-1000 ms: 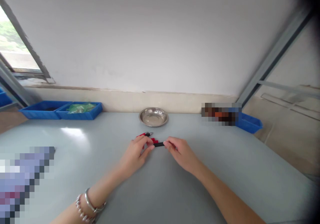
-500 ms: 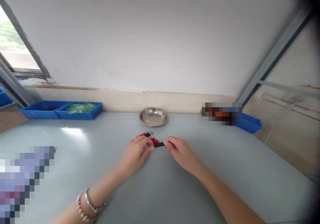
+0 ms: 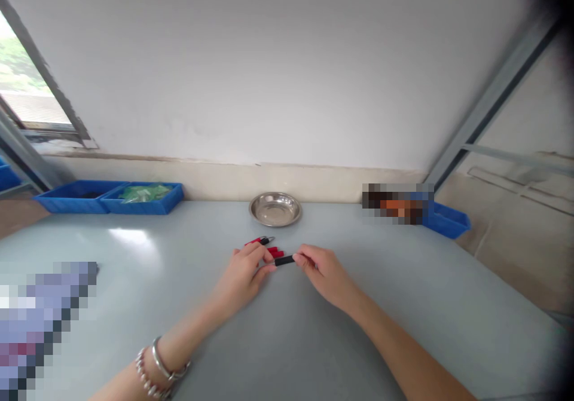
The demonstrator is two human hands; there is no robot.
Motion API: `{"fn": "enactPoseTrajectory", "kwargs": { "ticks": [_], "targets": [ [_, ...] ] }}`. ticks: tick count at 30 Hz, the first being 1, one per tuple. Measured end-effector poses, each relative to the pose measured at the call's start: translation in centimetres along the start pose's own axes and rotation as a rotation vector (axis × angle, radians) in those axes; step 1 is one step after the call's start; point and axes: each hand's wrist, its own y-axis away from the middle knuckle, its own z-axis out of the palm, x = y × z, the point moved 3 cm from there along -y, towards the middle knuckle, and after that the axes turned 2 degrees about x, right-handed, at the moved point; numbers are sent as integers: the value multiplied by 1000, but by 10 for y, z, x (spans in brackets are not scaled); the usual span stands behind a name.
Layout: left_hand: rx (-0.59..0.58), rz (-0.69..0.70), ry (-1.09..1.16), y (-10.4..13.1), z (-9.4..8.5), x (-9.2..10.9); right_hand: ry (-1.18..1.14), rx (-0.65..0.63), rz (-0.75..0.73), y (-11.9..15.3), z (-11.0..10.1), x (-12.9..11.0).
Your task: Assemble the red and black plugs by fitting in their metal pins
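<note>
A slim black pen-like tube (image 3: 284,260) lies almost level between my two hands, just above the table. My left hand (image 3: 246,269) pinches its left end, where a small pale tip shows by the fingertips. At the other end, my right hand (image 3: 324,274) is closed with thumb and fingers around the tube. Right behind my left hand lie short red pieces (image 3: 278,253). Slightly farther back are a red and a black pen-like piece (image 3: 265,241) with thin metal clips or loops, partly hidden by my left fingers.
A round steel dish (image 3: 275,210) stands behind the pieces near the wall. Two blue bins (image 3: 139,208) sit at the back left, one with a green plastic bag (image 3: 146,193). Another blue bin (image 3: 448,220) is at the back right beside a blurred-out object. A blurred-out item lies at left.
Both hands keep almost the same place and grip. The left end of the black tube now shows a little more pale tip beside my left fingers.
</note>
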Motion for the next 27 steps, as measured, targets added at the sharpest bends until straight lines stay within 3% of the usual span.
{"fn": "enactPoseTrajectory", "kwargs": {
  "ticks": [27],
  "targets": [
    [-2,4,-89,1,3,-5,108,-13,7,1,3,3]
  ]
}}
